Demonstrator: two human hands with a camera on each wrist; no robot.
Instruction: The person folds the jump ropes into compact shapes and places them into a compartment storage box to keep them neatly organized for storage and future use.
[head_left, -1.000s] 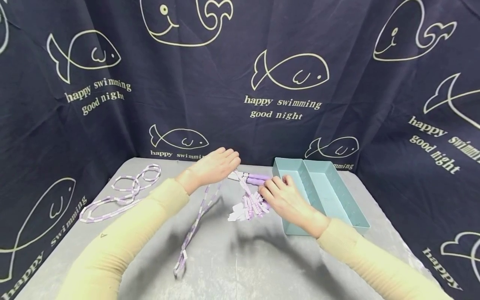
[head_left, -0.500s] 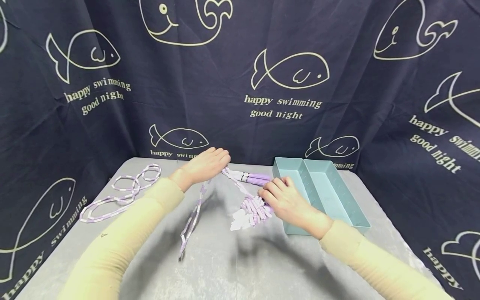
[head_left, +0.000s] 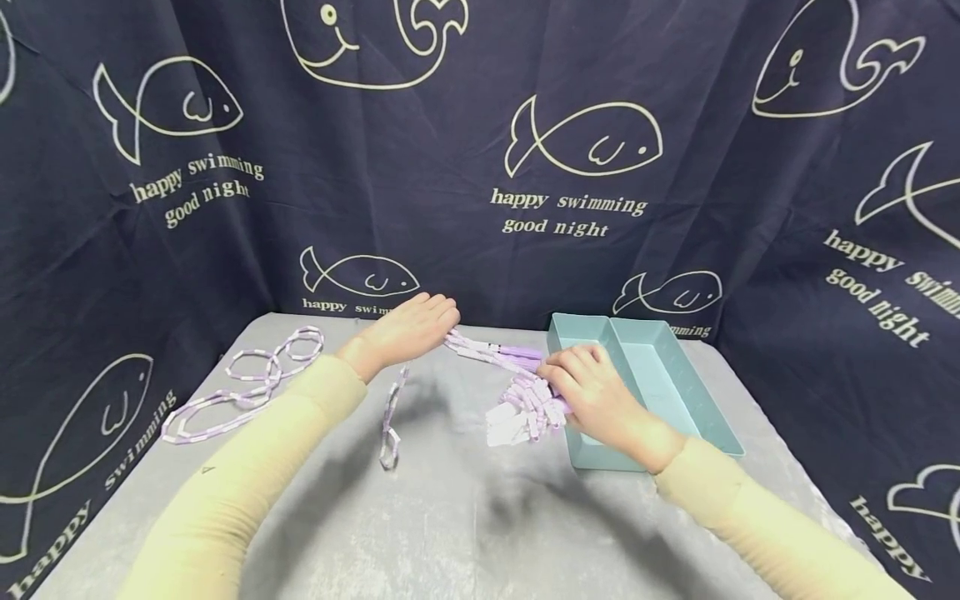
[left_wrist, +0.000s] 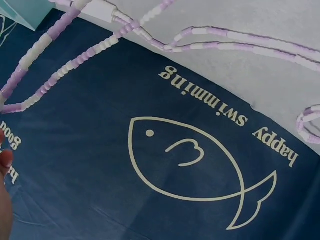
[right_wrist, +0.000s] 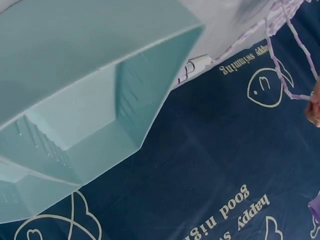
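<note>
The left hand (head_left: 416, 322) pinches a loop of the beaded rope (head_left: 534, 402) near the far edge of the surface (head_left: 431, 533). The right hand (head_left: 588, 387) grips the bunched part, beside the blue tray (head_left: 705, 404) toward the right edge. So each grip has rope in it. It looks light and floppy, with smooth beads that may slide, so the bunch seems best to hold.

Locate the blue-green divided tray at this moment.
In the head view, the tray stands on the right side of the grey table, partly hidden by the right hand.
</note>
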